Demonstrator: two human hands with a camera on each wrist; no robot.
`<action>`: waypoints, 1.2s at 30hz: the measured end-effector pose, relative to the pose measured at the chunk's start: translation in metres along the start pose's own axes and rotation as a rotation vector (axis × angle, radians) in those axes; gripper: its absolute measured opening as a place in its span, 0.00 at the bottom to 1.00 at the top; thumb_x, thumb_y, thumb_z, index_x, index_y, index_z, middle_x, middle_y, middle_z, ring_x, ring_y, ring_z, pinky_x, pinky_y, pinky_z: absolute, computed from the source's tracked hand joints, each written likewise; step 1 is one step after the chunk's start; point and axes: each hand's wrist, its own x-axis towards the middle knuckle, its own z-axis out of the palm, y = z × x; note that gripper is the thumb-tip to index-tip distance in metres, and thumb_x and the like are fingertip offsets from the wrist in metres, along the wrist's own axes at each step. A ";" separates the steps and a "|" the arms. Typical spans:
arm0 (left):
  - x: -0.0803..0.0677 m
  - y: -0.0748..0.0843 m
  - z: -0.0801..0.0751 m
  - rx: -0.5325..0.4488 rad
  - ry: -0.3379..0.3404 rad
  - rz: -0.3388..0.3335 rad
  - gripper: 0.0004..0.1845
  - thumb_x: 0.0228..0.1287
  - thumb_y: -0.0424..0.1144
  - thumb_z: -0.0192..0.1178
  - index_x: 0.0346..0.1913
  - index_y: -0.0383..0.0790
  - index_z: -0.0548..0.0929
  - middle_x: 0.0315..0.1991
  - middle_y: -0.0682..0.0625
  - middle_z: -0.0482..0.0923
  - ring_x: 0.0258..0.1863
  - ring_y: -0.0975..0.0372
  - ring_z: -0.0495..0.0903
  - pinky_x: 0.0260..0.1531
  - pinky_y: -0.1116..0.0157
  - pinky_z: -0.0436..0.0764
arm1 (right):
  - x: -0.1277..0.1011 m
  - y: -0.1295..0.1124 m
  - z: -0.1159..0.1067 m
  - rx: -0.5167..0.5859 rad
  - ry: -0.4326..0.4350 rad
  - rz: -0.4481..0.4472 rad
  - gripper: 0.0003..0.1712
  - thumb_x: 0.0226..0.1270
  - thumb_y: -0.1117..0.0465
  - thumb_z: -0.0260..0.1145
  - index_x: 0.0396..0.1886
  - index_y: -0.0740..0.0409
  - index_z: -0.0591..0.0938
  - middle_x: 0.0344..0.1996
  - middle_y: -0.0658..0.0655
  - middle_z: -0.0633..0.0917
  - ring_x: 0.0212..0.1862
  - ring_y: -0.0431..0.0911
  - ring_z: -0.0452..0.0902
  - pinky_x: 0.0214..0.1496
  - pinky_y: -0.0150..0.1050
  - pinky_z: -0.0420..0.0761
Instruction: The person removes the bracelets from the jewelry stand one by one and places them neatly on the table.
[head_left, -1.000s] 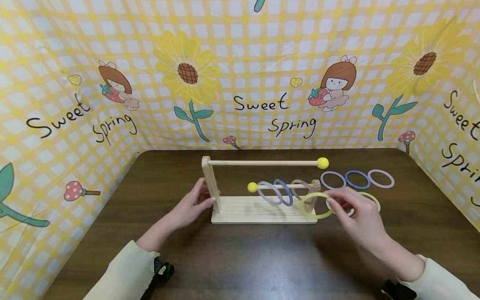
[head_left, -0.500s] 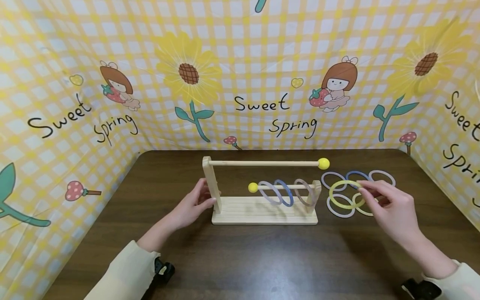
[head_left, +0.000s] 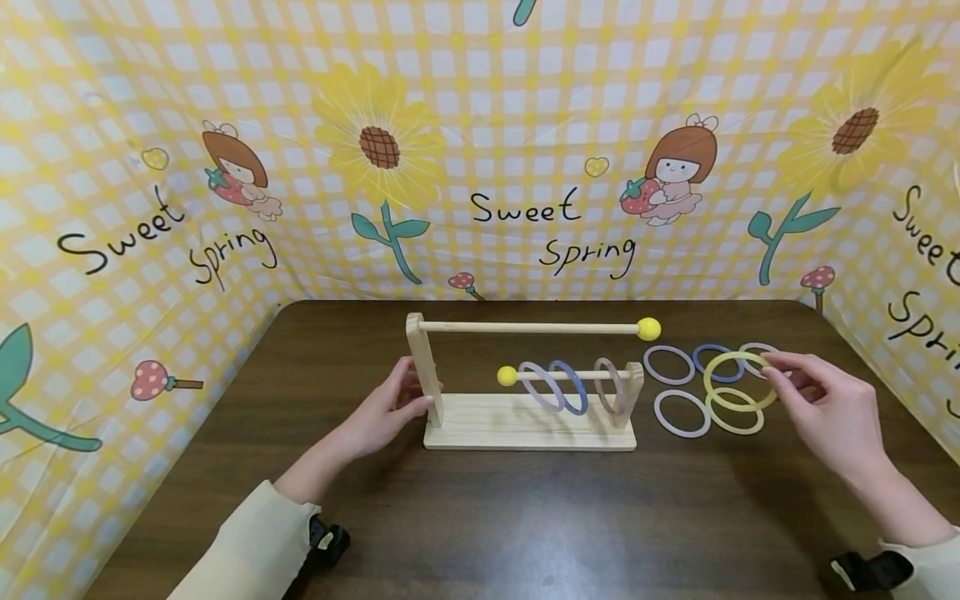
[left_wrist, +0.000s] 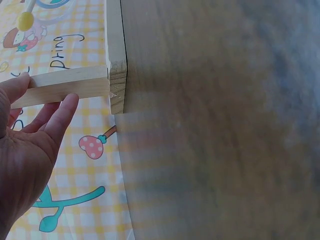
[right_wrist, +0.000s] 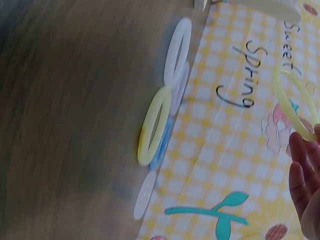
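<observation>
My left hand (head_left: 386, 412) grips the left post (head_left: 425, 367) of a wooden ring stand, thumb in front and fingers behind it, as the left wrist view also shows. On the stand's lower peg hang a lilac ring (head_left: 558, 405), a blue ring (head_left: 583, 404) and a pale pinkish ring (head_left: 600, 400). The upper peg (head_left: 525, 327), tipped with a yellow ball, carries no ring. My right hand (head_left: 836, 408) pinches a translucent yellow ring (head_left: 708, 383) by its right edge, raised above the rings on the table. Behind it in the right wrist view, that yellow ring (right_wrist: 280, 95) stands tilted.
Several rings lie on the brown table (head_left: 480, 517) right of the stand: a lilac one (head_left: 647, 364), a blue one (head_left: 697, 362), a white one (head_left: 657, 415), a yellow one (head_left: 735, 432) and a pale one partly hidden. A yellow checked cloth (head_left: 480, 150) surrounds the table.
My right hand has moved right, away from the stand, carrying the yellow ring over the rings on the table. The left hand stays on the post.
</observation>
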 end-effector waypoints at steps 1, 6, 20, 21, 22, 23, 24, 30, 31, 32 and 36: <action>0.000 0.000 0.000 0.000 0.000 -0.002 0.24 0.72 0.34 0.55 0.66 0.40 0.59 0.56 0.35 0.76 0.57 0.48 0.75 0.55 0.49 0.72 | 0.000 0.002 -0.001 -0.005 -0.005 0.007 0.16 0.49 0.80 0.72 0.39 0.66 0.86 0.28 0.22 0.74 0.25 0.20 0.68 0.29 0.15 0.67; 0.000 0.001 0.000 -0.001 0.002 0.002 0.24 0.72 0.33 0.55 0.66 0.40 0.60 0.55 0.34 0.76 0.57 0.48 0.75 0.55 0.49 0.73 | 0.003 0.013 -0.007 -0.032 -0.041 0.031 0.16 0.49 0.80 0.72 0.39 0.67 0.85 0.30 0.19 0.73 0.23 0.20 0.67 0.27 0.16 0.66; 0.000 0.004 0.001 0.014 0.012 -0.020 0.26 0.72 0.34 0.56 0.67 0.42 0.59 0.54 0.37 0.76 0.56 0.48 0.75 0.53 0.49 0.74 | 0.004 0.064 -0.031 -0.136 -0.268 0.205 0.08 0.65 0.69 0.67 0.43 0.67 0.83 0.22 0.34 0.78 0.22 0.27 0.67 0.20 0.26 0.64; 0.000 0.004 0.001 0.013 0.012 -0.019 0.26 0.72 0.34 0.56 0.67 0.42 0.59 0.54 0.37 0.76 0.56 0.48 0.75 0.53 0.49 0.74 | 0.004 0.068 -0.032 -0.149 -0.291 0.212 0.08 0.66 0.69 0.67 0.43 0.67 0.83 0.22 0.38 0.79 0.21 0.28 0.67 0.20 0.27 0.64; 0.000 0.004 0.001 0.015 0.012 -0.020 0.26 0.72 0.34 0.56 0.67 0.42 0.59 0.54 0.38 0.76 0.56 0.48 0.75 0.53 0.49 0.74 | 0.003 0.071 -0.032 -0.162 -0.311 0.217 0.08 0.66 0.68 0.66 0.43 0.67 0.83 0.22 0.41 0.80 0.21 0.29 0.68 0.19 0.28 0.64; 0.000 0.004 0.001 0.014 0.011 -0.021 0.26 0.72 0.34 0.56 0.67 0.42 0.59 0.54 0.38 0.76 0.56 0.48 0.75 0.53 0.49 0.74 | 0.003 0.074 -0.033 -0.173 -0.329 0.222 0.08 0.67 0.67 0.66 0.43 0.67 0.82 0.21 0.43 0.81 0.21 0.30 0.68 0.19 0.28 0.64; 0.000 0.004 0.001 0.013 0.011 -0.022 0.26 0.72 0.34 0.56 0.67 0.42 0.59 0.54 0.38 0.76 0.56 0.48 0.75 0.54 0.49 0.73 | 0.003 0.077 -0.034 -0.182 -0.346 0.228 0.08 0.67 0.67 0.66 0.43 0.67 0.82 0.21 0.45 0.81 0.21 0.30 0.69 0.19 0.28 0.64; 0.001 0.003 0.000 0.008 0.007 -0.026 0.26 0.72 0.34 0.56 0.67 0.41 0.59 0.55 0.37 0.75 0.57 0.47 0.74 0.54 0.49 0.73 | 0.002 0.093 -0.036 -0.213 -0.400 0.220 0.07 0.67 0.66 0.66 0.40 0.68 0.82 0.24 0.58 0.83 0.21 0.32 0.67 0.20 0.30 0.64; 0.001 0.003 0.000 0.009 0.008 -0.026 0.26 0.72 0.34 0.56 0.67 0.41 0.59 0.55 0.37 0.75 0.57 0.47 0.74 0.54 0.49 0.73 | 0.002 0.095 -0.036 -0.214 -0.412 0.222 0.07 0.68 0.66 0.65 0.40 0.67 0.82 0.24 0.59 0.83 0.21 0.32 0.66 0.20 0.30 0.64; 0.001 0.002 0.001 0.011 0.009 -0.026 0.26 0.72 0.34 0.56 0.67 0.41 0.59 0.55 0.37 0.75 0.57 0.48 0.75 0.54 0.49 0.73 | 0.002 0.097 -0.036 -0.214 -0.426 0.222 0.08 0.68 0.65 0.65 0.40 0.67 0.82 0.24 0.58 0.83 0.21 0.33 0.66 0.20 0.31 0.64; 0.001 0.001 0.001 0.013 0.010 -0.028 0.25 0.72 0.34 0.56 0.67 0.42 0.59 0.55 0.37 0.76 0.57 0.48 0.75 0.54 0.49 0.73 | 0.001 0.107 -0.035 -0.211 -0.482 0.217 0.08 0.69 0.64 0.64 0.40 0.67 0.83 0.22 0.55 0.83 0.21 0.32 0.67 0.20 0.32 0.65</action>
